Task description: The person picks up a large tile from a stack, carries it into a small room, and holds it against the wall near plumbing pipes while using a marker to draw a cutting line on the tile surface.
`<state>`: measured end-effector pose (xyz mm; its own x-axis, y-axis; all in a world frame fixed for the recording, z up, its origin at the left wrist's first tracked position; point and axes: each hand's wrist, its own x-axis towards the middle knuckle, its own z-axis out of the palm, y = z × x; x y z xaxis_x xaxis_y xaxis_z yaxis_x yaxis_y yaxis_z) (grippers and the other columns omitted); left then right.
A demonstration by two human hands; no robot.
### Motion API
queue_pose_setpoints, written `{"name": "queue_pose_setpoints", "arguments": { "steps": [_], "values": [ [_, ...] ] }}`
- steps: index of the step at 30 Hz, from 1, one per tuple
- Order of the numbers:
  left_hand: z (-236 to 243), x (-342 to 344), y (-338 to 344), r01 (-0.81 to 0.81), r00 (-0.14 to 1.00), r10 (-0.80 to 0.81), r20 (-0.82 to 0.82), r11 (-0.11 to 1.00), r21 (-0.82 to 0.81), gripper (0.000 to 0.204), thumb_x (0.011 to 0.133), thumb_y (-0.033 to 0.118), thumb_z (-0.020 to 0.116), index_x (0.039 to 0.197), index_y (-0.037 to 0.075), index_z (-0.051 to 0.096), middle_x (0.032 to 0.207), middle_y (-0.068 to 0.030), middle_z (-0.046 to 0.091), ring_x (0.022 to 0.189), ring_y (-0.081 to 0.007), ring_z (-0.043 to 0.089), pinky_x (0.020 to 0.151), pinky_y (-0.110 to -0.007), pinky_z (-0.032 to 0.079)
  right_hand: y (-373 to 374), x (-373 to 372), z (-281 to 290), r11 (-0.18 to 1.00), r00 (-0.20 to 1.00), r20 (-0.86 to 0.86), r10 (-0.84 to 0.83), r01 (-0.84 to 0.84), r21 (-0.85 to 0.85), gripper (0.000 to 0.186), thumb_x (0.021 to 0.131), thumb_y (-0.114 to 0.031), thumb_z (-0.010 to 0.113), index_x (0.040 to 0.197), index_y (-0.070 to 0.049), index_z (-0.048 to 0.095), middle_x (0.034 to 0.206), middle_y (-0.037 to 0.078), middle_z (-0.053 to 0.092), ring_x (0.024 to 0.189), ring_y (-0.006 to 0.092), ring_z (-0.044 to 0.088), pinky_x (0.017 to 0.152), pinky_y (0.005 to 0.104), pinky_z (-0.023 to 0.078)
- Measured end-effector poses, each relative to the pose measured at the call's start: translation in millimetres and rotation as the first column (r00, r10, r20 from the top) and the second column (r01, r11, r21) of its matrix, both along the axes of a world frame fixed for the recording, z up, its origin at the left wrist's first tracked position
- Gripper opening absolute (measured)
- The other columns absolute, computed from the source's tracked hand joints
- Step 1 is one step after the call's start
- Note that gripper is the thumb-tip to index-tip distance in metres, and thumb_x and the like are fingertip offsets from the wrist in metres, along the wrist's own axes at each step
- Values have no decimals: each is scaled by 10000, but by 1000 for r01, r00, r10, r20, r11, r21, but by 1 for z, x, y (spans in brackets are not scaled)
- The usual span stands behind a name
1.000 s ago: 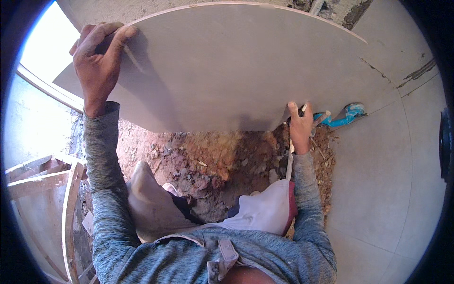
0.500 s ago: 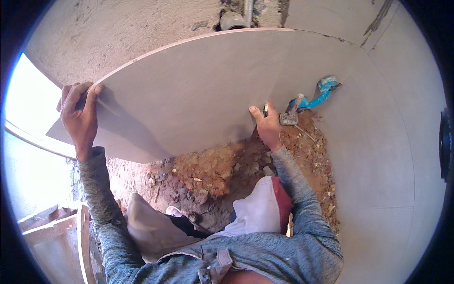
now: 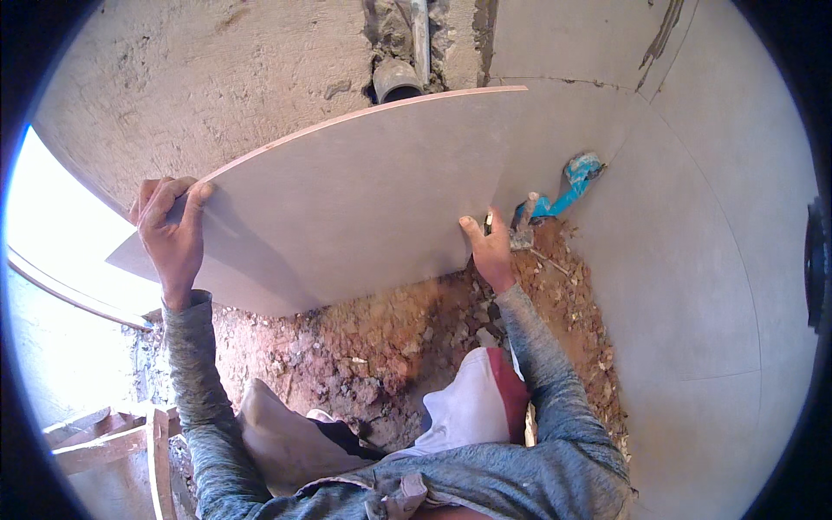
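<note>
A large grey tile (image 3: 347,199) with a pinkish cut edge leans in front of the far rough wall. My left hand (image 3: 172,234) is closed over its upper left edge, thumb on the front face. At the tile's lower right side, my right hand (image 3: 492,256) grips the edge, thumb on the face and the other fingers mostly hidden. A small dark and white thing shows between that thumb and index finger, too small to name. Just right of this hand is a hammer (image 3: 523,237), partly covered by it. Beyond the hammer lies a turquoise bent thing (image 3: 563,199), smeared with mortar.
Broken soil and rubble (image 3: 364,347) cover the ground below the tile. A grey pipe opening (image 3: 397,80) sits in the rough wall (image 3: 217,78) just above the tile's top edge. Grey tiled wall (image 3: 693,286) rises at right. A wooden frame (image 3: 108,451) stands at lower left.
The tile and both hands have moved right relative to the wall pipe. My right hand is now closer to the hammer and covers part of it. The whole view has shifted slightly.
</note>
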<state>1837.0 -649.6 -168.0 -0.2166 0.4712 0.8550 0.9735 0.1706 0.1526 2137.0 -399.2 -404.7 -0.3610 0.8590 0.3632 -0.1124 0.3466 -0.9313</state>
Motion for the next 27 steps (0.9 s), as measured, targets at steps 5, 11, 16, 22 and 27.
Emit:
{"name": "queue_pose_setpoints", "arguments": {
  "steps": [5,11,16,22,27],
  "values": [
    [-5,-8,12,-5,1000,5,1,1000,1,190,797,211,794,846,40,728,773,-21,631,768,-173,544,753,-322,420,13,2,5,999,998,48,-46,45,21,353,931,-237,677,1133,32,571,1032,114,671,953,179,589,862,345,475],
    [-7,-7,26,30,999,-31,40,999,36,173,809,183,807,848,28,739,801,-46,630,747,-144,580,683,-280,461,35,-4,9,1000,1000,27,-13,13,-10,343,939,-237,667,1126,33,569,1014,107,668,940,161,580,847,332,475],
    [-11,-11,39,54,998,-54,22,998,35,178,809,194,811,874,39,754,827,-52,647,757,-144,592,693,-279,468,48,-8,3,998,996,59,-67,67,-8,417,922,-292,692,1148,38,572,994,99,664,916,160,591,827,331,493],
    [-16,-13,51,58,997,-60,47,998,36,168,811,187,812,876,42,757,841,-62,660,765,-150,599,702,-287,474,64,-16,-16,999,999,11,-48,48,-6,459,906,-310,693,1175,37,556,943,95,638,884,173,563,814,350,480],
    [-17,-15,58,24,999,-24,-26,1000,13,167,815,189,811,890,48,758,829,-56,662,764,-155,601,711,-290,472,85,-21,-42,993,988,102,-117,118,-3,525,875,-357,719,1157,49,544,909,107,616,858,180,553,783,357,478]
  ]
}}
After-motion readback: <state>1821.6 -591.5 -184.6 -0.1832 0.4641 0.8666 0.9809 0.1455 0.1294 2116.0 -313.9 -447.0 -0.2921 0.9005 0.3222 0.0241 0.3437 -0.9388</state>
